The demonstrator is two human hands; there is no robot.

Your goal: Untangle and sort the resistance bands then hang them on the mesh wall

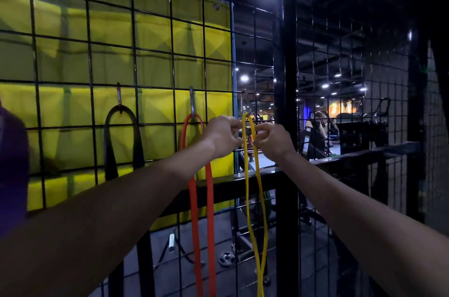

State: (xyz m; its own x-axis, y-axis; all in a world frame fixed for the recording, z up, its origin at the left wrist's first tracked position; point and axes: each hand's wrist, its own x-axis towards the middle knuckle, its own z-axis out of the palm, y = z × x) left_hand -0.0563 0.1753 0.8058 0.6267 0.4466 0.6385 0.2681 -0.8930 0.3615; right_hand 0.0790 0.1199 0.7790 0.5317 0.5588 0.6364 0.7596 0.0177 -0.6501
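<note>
Both hands, left hand (pixel 224 135) and right hand (pixel 272 141), pinch the yellow band (pixel 252 189) at its hook (pixel 246 115) on the mesh wall (pixel 170 65); releasing before the loop seats risks it slipping off.

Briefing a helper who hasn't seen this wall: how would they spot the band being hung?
On the black wire mesh wall, three bands hang in a row. The thin yellow rubber band is rightmost, beyond the black band and orange band, pinched between both hands.
</note>
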